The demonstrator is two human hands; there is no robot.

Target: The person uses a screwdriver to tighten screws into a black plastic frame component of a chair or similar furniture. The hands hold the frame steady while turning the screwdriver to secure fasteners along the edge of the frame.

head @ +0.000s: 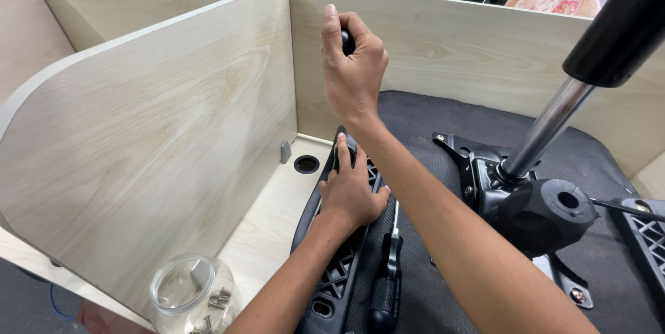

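Note:
An upturned black chair seat (429,126) lies on the desk. My left hand (350,192) presses flat on a black plastic armrest bracket (339,278) at the seat's left edge. My right hand (355,77) is raised above it, closed around a black tool handle (348,41); the rest of the tool is hidden behind the hand and wrist. A black-handled screwdriver (388,271) lies on the seat beside the bracket, under my right forearm.
A chrome gas-lift column (551,122) rises from the black seat mechanism (533,209) at right. Light wooden partition panels (159,140) enclose the desk at left and back. A clear jar (190,299) with screws stands at bottom left. A cable hole (306,163) sits in the corner.

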